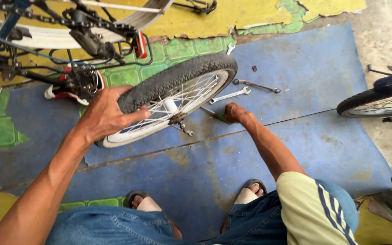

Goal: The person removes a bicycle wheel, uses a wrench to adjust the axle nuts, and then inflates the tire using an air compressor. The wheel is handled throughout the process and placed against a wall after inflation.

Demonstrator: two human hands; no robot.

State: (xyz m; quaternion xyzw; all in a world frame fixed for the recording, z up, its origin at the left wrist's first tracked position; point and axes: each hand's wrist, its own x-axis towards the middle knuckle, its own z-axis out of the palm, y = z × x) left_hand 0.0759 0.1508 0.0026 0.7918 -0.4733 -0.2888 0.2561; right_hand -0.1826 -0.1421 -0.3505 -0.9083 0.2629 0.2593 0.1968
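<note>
My left hand grips the black tyre of a small bicycle wheel with a white rim and spokes, holding it tilted above the blue mat. My right hand reaches down to the mat just right of the wheel's hub and closes on a thin green-handled tool. Two spanners lie just beyond that hand: a shiny one and a darker one.
An upturned bicycle frame with chain and rear mechanism stands at the upper left. Another bicycle's wheel juts in at the right edge. A small nut lies on the mat. My sandalled feet rest on the mat's near part.
</note>
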